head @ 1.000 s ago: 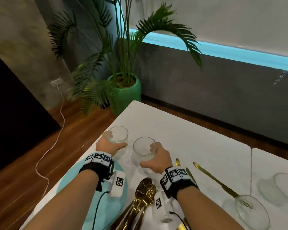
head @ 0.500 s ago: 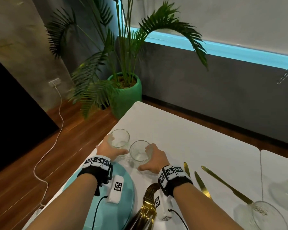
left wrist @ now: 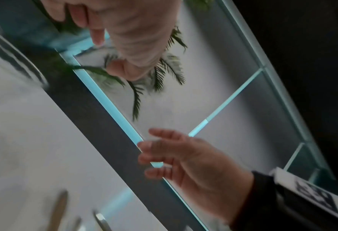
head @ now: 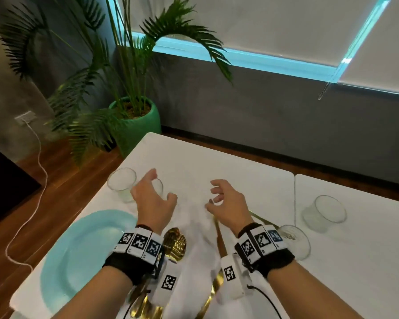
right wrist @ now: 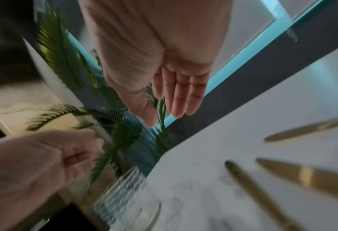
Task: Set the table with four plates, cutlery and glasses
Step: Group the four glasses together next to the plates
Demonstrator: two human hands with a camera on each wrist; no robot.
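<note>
Two clear glasses stand side by side on the white table (head: 217, 157), beyond a light-blue plate (head: 83, 249). The left glass (head: 121, 184) shows in full. My left hand (head: 157, 194) partly hides the second glass (head: 159, 186) and hovers just in front of it, fingers loosely spread, holding nothing. My right hand (head: 213, 196) hangs to the right of the glasses, also empty, fingers relaxed. Gold spoons and forks (head: 175, 242) lie between my wrists. Gold knives (right wrist: 312, 176) lie under my right hand. The right wrist view shows a ribbed glass (right wrist: 128, 200) below my left hand (right wrist: 45, 156).
Two more glasses are at the right: one (head: 325, 212) on the adjoining table, one (head: 296, 240) by my right wrist. A potted palm (head: 134, 120) stands past the table's far left corner. A white cable (head: 37, 180) runs over the wooden floor.
Both hands have let go of the two glasses and lifted off them. My right hand has drawn away to the right. The glasses stay standing by the plate.
</note>
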